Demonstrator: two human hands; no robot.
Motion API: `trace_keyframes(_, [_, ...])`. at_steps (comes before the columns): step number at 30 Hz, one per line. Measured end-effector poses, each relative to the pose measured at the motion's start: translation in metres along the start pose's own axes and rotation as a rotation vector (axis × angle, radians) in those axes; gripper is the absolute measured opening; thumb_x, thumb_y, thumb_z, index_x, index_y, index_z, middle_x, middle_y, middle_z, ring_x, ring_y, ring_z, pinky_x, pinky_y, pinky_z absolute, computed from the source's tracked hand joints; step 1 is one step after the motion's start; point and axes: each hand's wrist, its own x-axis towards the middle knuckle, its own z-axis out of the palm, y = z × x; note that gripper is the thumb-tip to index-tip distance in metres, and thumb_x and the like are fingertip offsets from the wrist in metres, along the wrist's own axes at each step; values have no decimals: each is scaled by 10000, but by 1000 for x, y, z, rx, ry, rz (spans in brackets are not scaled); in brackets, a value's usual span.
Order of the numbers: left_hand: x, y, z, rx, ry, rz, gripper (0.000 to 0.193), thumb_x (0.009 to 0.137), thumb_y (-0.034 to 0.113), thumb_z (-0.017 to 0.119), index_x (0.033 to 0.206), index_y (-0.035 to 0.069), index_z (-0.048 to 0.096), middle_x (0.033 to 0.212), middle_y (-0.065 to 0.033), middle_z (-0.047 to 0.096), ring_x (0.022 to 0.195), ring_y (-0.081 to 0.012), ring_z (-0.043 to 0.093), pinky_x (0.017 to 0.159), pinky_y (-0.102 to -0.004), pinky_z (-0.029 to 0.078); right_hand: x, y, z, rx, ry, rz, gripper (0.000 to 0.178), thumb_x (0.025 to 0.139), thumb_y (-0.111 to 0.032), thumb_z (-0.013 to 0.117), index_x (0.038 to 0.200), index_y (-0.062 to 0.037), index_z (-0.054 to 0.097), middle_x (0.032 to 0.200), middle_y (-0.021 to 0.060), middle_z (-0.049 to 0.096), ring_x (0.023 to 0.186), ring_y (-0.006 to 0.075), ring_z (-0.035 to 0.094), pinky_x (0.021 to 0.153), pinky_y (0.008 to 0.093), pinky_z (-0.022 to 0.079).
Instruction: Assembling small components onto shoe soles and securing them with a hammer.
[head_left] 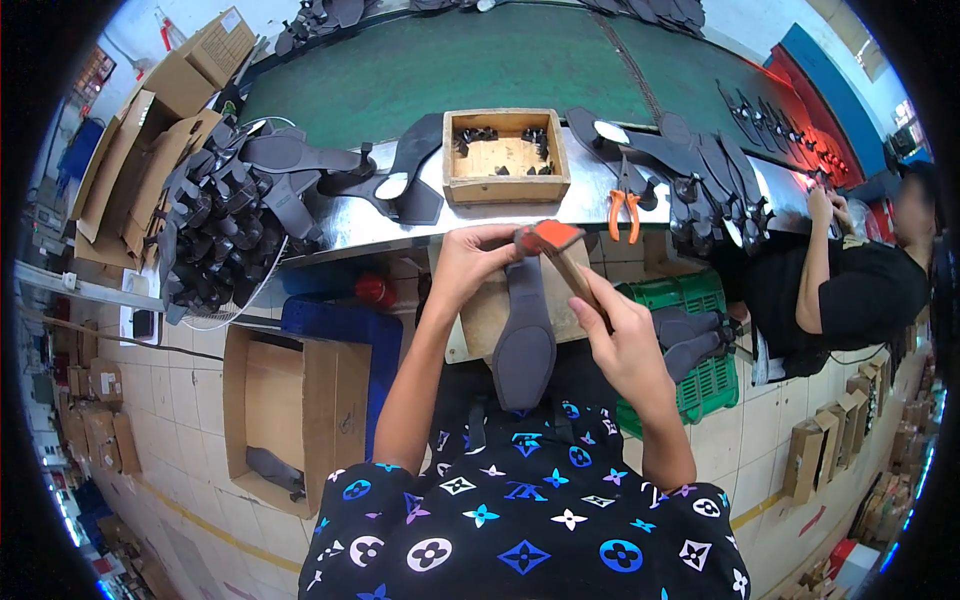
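My right hand point(630, 340) is wrapped round the wooden handle of a hammer point(553, 240) with a red-marked head. Below the hammer head, a dark grey shoe sole point(525, 350) points its wide toe end toward me, lying over a pale board point(475, 325). My left hand point(465, 265) is closed at the sole's narrow far end, thumb and fingers pinched close to the hammer head. The head covers the fingertips, so whatever they pinch is hidden.
Ahead, a wooden box point(507, 190) holds small black heel pieces. Orange-handled pliers point(624, 205) lie right of it. A wire basket point(225, 320) of heeled soles stands left. An open cardboard box point(240, 400) and green crate point(715, 385) flank me. A co-worker point(850, 290) sits right.
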Motion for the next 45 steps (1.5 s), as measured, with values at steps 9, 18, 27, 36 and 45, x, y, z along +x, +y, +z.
trace_keyframes(9, [-9,6,8,856,61,381,880,837,254,778,1529,-1,297,1294,-90,672,1235,-254,601,1117,-419,371,-5,21,24,-70,185,-143,310,933,-39,642,1230,36,593,967,239,669,797,323,690,716,356,532])
trace_keyframes(18, [-12,-1,-1,932,-60,310,603,843,402,733,1370,152,580,1376,-74,612,1389,-289,460,1203,-528,192,-16,1,2,-211,269,-351,431,936,-23,591,1356,27,512,1150,259,653,917,366,711,768,432,566])
trace_keyframes(27, [-61,54,9,399,-128,328,181,869,152,703,960,3,750,855,-103,713,781,-178,692,681,-286,509,7,8,-17,-147,271,-242,323,939,-28,635,1256,27,603,893,186,661,701,278,664,643,363,521])
trace_keyframes(36, [-130,122,40,-59,-328,-172,230,947,188,614,944,-16,720,950,-88,667,896,-144,628,782,-266,463,32,41,15,-198,-227,-490,443,943,-337,630,1244,-12,619,1076,143,661,1004,269,647,853,407,510])
trace_keyframes(45, [-140,120,46,-447,-558,-314,347,1065,262,462,1067,-37,638,1086,-116,631,1067,-205,594,960,-310,447,2,-12,38,1150,-432,-154,514,979,-523,561,950,-15,629,965,139,604,930,268,594,871,437,489])
